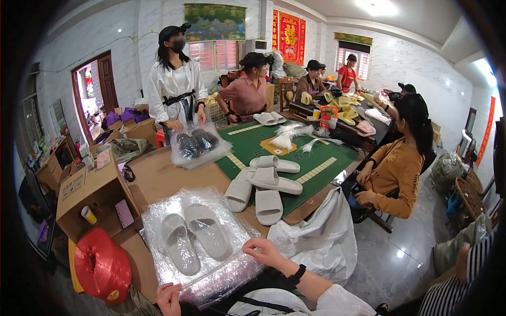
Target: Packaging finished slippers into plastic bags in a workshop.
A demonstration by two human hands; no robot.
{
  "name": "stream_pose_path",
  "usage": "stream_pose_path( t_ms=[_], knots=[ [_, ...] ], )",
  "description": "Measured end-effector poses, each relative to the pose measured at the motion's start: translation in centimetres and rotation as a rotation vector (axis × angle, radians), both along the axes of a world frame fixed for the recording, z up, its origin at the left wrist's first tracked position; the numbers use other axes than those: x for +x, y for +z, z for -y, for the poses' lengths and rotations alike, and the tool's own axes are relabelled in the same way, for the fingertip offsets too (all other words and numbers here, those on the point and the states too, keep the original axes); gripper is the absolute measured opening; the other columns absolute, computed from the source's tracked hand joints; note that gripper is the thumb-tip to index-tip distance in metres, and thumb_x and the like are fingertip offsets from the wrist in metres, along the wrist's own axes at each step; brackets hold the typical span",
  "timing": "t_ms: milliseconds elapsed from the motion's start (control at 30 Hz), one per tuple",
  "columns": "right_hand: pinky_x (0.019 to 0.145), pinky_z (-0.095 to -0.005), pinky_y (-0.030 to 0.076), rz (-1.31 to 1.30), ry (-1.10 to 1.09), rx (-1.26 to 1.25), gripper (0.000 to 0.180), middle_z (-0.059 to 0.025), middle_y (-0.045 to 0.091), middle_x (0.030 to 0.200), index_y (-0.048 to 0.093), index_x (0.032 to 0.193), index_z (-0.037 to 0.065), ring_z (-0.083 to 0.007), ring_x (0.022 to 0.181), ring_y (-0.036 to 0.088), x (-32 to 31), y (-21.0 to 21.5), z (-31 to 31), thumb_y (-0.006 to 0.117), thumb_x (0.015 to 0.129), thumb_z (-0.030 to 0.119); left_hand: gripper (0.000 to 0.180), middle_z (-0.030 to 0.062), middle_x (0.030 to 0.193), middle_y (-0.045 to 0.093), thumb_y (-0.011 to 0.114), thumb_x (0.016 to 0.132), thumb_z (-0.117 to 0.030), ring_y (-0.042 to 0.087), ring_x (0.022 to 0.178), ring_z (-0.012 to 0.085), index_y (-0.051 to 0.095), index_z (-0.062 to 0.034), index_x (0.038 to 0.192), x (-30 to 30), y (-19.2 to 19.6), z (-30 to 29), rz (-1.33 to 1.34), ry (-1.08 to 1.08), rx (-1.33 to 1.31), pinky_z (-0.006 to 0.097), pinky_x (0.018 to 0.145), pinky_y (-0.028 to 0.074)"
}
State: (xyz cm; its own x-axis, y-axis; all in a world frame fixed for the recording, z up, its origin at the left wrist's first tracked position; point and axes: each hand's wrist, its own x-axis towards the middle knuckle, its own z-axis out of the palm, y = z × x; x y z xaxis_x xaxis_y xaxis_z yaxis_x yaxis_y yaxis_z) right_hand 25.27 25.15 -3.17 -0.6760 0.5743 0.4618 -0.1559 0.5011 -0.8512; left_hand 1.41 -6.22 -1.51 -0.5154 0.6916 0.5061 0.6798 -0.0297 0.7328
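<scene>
A pair of light grey slide sandals [212, 231] lies side by side on a stack of clear plastic bags [158, 242] in front of me. They seem to be under or inside the top film. My right hand [264, 254] is over the right edge of the stack, its fingers bent together; whether film is pinched in them is hidden. At the lower left corner of the stack, my left hand [168, 299] has its fingers loosely curved and apart, with nothing visible in them. Beyond the stack, several more grey slides [269, 206] lie piled on the table.
A red twine roll [103, 266] and an open cardboard box [84, 192] stand at left. A white sack [321, 239] hangs at the table's right edge. Across the green table mat [316, 181], a person in white [176, 89] handles bagged dark slides [196, 142]. Others sit at right.
</scene>
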Motion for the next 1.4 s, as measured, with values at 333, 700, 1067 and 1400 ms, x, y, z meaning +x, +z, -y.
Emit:
stream_pose_path(
  t_ms=[333,700,1067,1400],
  knots=[
    [0.065,-0.0309,0.049,0.081,-0.192,-0.024,0.027,-0.0104,0.070,0.079,0.072,0.095,-0.001,-0.0172,0.070,0.063,-1.6,0.4,0.3,0.068,0.097,0.026,0.026,0.0120,0.090,0.061,0.056,0.102,-0.014,0.061,0.069,0.0217,0.070,0.0031,0.088,-1.2,-1.5,-0.7,0.169,0.126,-0.054,0.036,0.064,0.049],
    [0.055,-0.0332,0.047,0.199,-0.394,-0.039,0.032,-0.0097,0.066,0.064,0.072,0.085,0.001,-0.0182,0.056,0.062,-4.0,0.2,0.0,0.072,0.092,0.032,0.026,0.0042,0.064,0.063,0.063,0.097,-0.012,0.059,0.051,0.0114,0.066,0.0084,0.082,-5.0,-6.9,-3.8,0.439,0.264,0.007,0.026,0.050,0.045],
    [0.057,-0.0383,0.050,0.251,-0.466,-0.017,0.032,-0.0128,0.066,0.064,0.071,0.079,0.002,-0.0281,0.058,0.065,-4.7,-1.0,0.1,0.073,0.089,0.032,0.020,0.0105,0.075,0.067,0.068,0.092,-0.009,0.065,0.064,0.0170,0.064,0.0072,0.102,-2.9,-2.7,-4.8,0.371,0.356,-0.240,0.031,0.058,0.050],
    [0.058,-0.0401,0.052,0.258,-0.488,0.034,0.031,-0.0139,0.068,0.067,0.072,0.079,0.003,-0.0310,0.061,0.068,-5.3,-0.8,0.4,0.073,0.088,0.033,0.058,0.0231,0.161,0.031,0.063,0.092,-0.027,0.022,0.149,0.0474,0.050,-0.0027,0.143,3.7,1.7,-7.8,-0.494,0.011,-0.435,0.060,0.120,0.019]
  ],
)
